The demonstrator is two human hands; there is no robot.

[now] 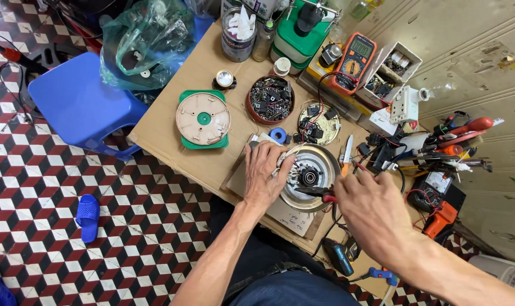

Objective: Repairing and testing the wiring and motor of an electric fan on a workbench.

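Pinching red-handled pliers [320, 194], right hand [371, 209] angled in | left hand [263, 175] flat, fingers spread on round metal base [317, 170] | lower centre; screwdriver [346, 154] beside.

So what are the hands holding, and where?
The right hand holds red-handled pliers by the handles. The left hand rests on the round metal appliance base, steadying its rim.

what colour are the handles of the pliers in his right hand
Red, with black jaws; the pliers show in the head view, held by the right hand over the round metal base.
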